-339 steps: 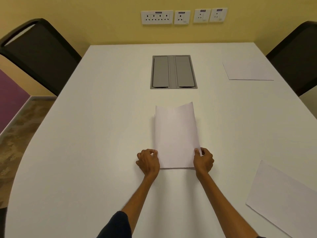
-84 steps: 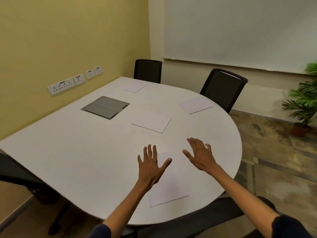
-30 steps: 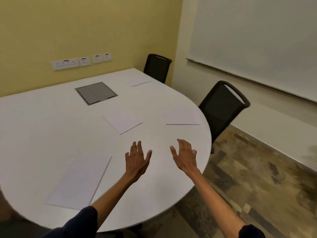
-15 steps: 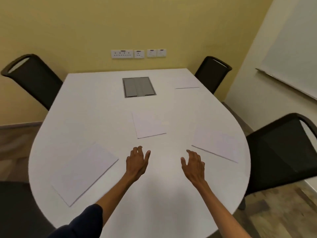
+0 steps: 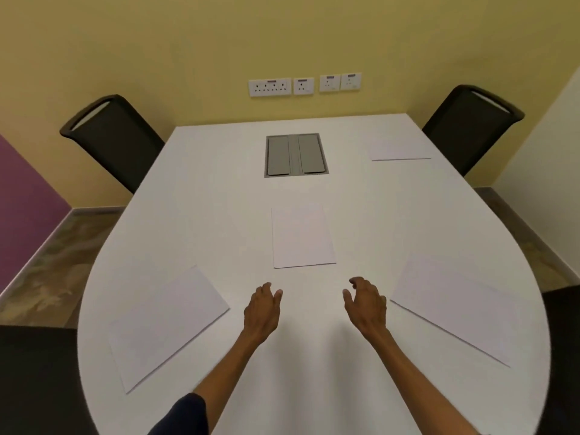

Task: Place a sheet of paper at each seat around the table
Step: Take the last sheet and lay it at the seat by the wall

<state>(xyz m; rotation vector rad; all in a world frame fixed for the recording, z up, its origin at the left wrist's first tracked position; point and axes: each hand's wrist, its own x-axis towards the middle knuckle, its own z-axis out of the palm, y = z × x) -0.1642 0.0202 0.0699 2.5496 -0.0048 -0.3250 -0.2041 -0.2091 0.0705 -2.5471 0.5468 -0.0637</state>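
Several white paper sheets lie flat on the white table (image 5: 219, 196). The centre sheet (image 5: 302, 236) rests just beyond my hands. A second sheet (image 5: 168, 324) lies at the near left edge and a third sheet (image 5: 452, 306) at the near right edge. A far sheet (image 5: 399, 149) sits in front of the far right chair (image 5: 467, 124). My left hand (image 5: 263, 312) and my right hand (image 5: 366, 304) hover over the table near its front, both empty with fingers loosely apart.
A black chair (image 5: 113, 136) stands at the far left with bare table in front of it. A grey cable hatch (image 5: 295, 155) is set into the table's middle. Wall sockets (image 5: 304, 85) sit on the yellow wall. Dark chair parts (image 5: 34, 372) flank the near corners.
The view has swung left and now faces the table's round end squarely. Both hands stay empty and have drawn slightly closer to the centre sheet.
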